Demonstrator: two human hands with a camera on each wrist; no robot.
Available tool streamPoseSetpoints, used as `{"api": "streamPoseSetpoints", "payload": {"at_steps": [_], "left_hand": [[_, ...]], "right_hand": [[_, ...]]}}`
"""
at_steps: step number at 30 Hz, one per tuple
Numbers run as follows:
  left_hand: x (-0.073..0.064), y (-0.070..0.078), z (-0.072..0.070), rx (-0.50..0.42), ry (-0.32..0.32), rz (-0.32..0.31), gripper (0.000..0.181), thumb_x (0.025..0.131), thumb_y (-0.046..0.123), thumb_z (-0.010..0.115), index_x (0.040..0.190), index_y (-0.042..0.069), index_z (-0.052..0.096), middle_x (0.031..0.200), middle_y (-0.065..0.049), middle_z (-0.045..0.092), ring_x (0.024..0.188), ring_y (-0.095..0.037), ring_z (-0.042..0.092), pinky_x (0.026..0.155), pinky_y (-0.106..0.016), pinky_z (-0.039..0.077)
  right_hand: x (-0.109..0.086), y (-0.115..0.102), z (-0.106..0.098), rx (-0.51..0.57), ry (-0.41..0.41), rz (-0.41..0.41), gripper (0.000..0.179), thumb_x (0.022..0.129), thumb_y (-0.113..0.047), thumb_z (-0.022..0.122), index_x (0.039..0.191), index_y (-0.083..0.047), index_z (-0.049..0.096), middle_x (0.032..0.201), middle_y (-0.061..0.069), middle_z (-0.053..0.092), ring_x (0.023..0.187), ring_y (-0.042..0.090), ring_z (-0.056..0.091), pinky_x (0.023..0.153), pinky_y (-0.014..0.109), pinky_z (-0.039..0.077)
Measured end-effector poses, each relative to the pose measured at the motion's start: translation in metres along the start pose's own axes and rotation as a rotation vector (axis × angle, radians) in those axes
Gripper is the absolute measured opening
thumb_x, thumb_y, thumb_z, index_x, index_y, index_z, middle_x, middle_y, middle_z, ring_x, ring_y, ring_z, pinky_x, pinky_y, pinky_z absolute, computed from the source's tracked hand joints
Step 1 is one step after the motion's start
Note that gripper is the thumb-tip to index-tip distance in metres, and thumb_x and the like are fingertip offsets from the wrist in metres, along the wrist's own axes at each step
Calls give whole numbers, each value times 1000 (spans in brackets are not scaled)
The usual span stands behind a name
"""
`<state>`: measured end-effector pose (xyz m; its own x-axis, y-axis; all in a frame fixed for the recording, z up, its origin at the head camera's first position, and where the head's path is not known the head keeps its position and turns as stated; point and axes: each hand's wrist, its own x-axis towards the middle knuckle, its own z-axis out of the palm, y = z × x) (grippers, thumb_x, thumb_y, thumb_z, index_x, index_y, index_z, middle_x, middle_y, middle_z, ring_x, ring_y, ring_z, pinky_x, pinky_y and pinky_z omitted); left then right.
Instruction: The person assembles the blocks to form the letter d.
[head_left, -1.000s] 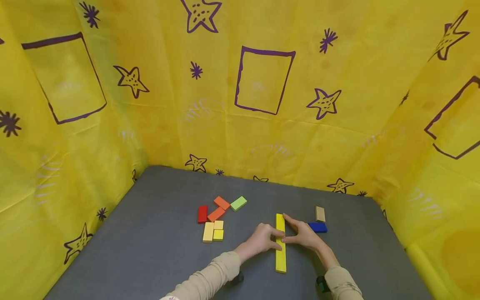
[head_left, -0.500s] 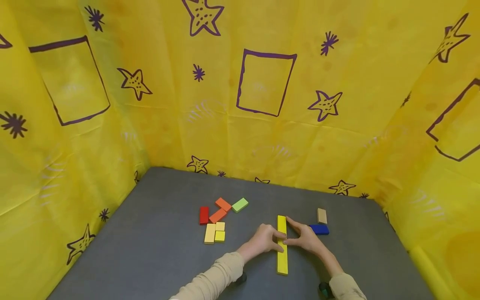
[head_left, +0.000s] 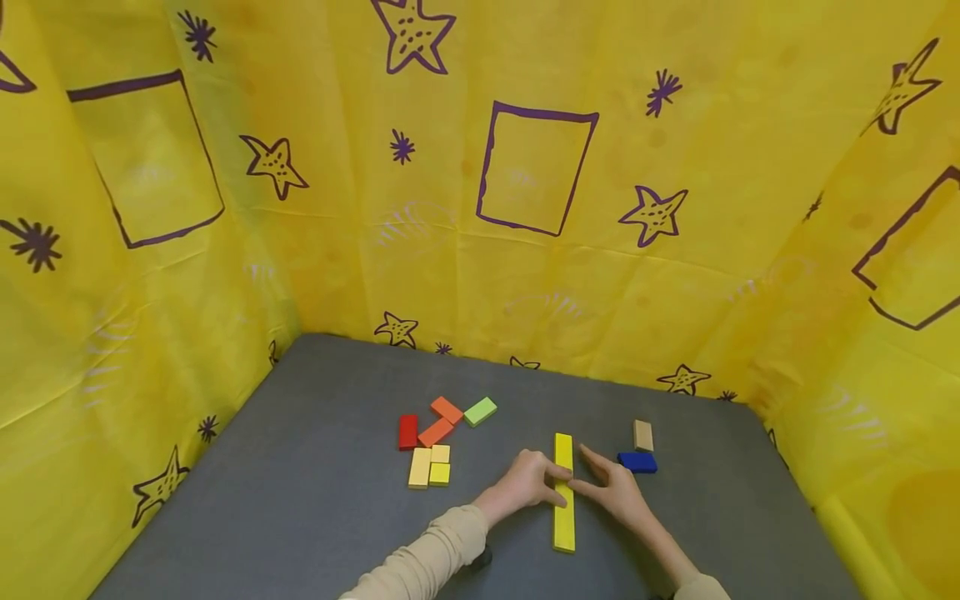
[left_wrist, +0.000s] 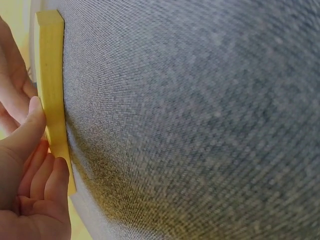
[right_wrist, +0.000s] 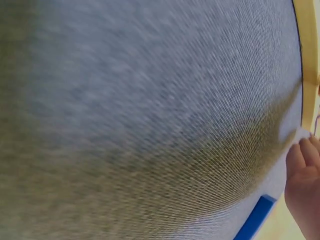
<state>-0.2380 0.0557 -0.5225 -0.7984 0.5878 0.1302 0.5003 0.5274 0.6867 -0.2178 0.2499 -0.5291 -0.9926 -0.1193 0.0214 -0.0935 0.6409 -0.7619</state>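
A long yellow strip of wooden block point(head_left: 564, 529) lies lengthwise on the grey surface; a faint seam in the right wrist view suggests pieces set end to end. My left hand point(head_left: 525, 482) pinches it near its middle, thumb point(left_wrist: 32, 112) and curled fingers point(left_wrist: 56, 175) against it in the left wrist view. On the strip's right side is my right hand point(head_left: 618, 493), fingers extended and spread. Its thumb tip is at the strip, while the index fingertip stands slightly off it. Part of the strip is hidden beneath the left fingers.
Left of the strip lie red point(head_left: 408, 432), orange point(head_left: 436, 432), light green point(head_left: 480, 411), tan point(head_left: 420, 468) and small yellow point(head_left: 439, 474) blocks. Beyond the right hand are a blue block point(head_left: 637, 462) and a beige block point(head_left: 642, 435). Yellow patterned cloth point(head_left: 525, 292) walls the surface.
My right hand's index finger has drawn away from the strip's far end, and the right forearm has shifted slightly. The left hand keeps its hold, and the strip stays in place.
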Motion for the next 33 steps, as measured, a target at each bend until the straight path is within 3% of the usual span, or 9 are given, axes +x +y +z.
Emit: {"api": "streamPoseSetpoints", "payload": {"at_steps": [10, 16, 20, 25, 33], "left_hand": [[1, 1, -1, -8, -13, -19, 42, 68, 20, 85, 108, 13, 73, 105, 4, 73, 83, 0, 62, 69, -12, 44], [1, 2, -2, -16, -5, -3, 43, 67, 19, 85, 107, 12, 73, 104, 3, 73, 89, -1, 64, 73, -12, 46], [0, 2, -3, -15, -9, 2, 43, 67, 18, 85, 108, 12, 73, 104, 4, 73, 96, -4, 65, 78, -14, 46], [-1, 2, -2, -9, -11, -6, 43, 67, 19, 85, 108, 13, 73, 104, 5, 73, 97, -4, 65, 80, -15, 47], [-1, 3, -1, -5, -3, -21, 43, 67, 20, 85, 107, 13, 73, 103, 6, 73, 99, -6, 64, 83, -17, 46]], "right_hand": [[-20, -10, -8, 44, 301, 138, 70, 85, -30, 71, 142, -2, 41, 142, 21, 44, 127, 38, 47, 98, 48, 43], [-25, -12, -12, 118, 504, 220, 74, 84, -28, 72, 142, 2, 39, 143, 24, 41, 126, 39, 46, 96, 42, 41], [-25, -9, -14, 138, 611, 295, 74, 83, -23, 74, 141, 5, 38, 139, 30, 41, 123, 45, 45, 96, 46, 41], [-24, 0, -17, 200, 684, 393, 79, 81, -20, 75, 142, 8, 34, 138, 34, 38, 125, 48, 41, 102, 50, 38], [-18, 6, -18, 210, 680, 497, 83, 79, -21, 76, 142, 10, 30, 139, 34, 35, 129, 48, 36, 110, 51, 27]]}}
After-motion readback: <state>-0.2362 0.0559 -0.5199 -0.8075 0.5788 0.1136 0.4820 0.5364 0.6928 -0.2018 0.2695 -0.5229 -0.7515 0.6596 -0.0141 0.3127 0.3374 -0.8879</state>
